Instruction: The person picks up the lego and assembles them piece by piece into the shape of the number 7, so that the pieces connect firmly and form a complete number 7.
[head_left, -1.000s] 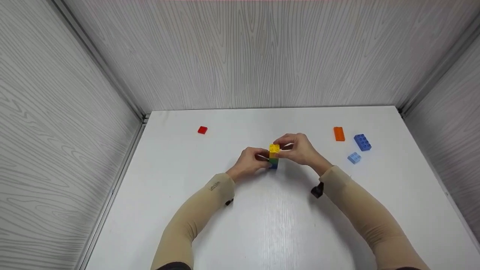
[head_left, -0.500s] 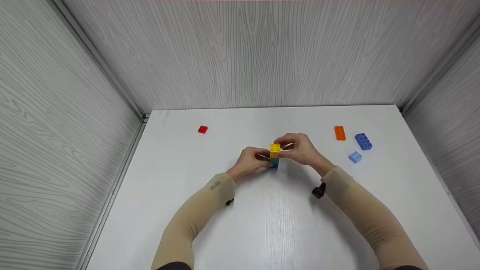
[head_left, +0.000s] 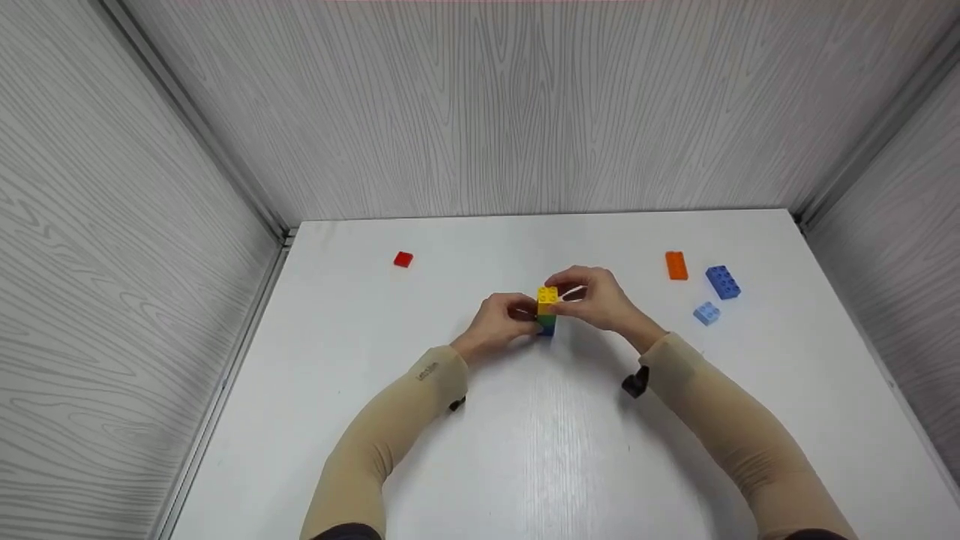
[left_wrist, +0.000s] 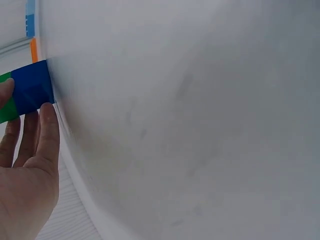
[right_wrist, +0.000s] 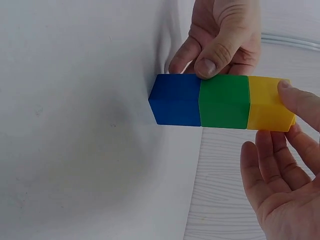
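Three building bricks stand as an upright stack near the middle of the table: a blue brick (right_wrist: 176, 100) at the bottom, a green brick (right_wrist: 224, 101) between, a yellow brick (head_left: 547, 301) with studs on top. Their sides meet flush in the right wrist view. My left hand (head_left: 496, 324) holds the lower part of the stack, its thumb by the seam of the blue and green bricks. At the top, my right hand (head_left: 602, 300) pinches the yellow brick between thumb and fingers. In the left wrist view the blue brick's base is right at the table surface.
A small flat red brick (head_left: 403, 259) lies at the back left. To the right are an orange brick (head_left: 676, 265), a larger blue brick (head_left: 723, 282) and a light blue brick (head_left: 706, 313). Grey wood-grain walls (head_left: 480, 112) bound the white table (head_left: 570, 450) behind and at both sides.
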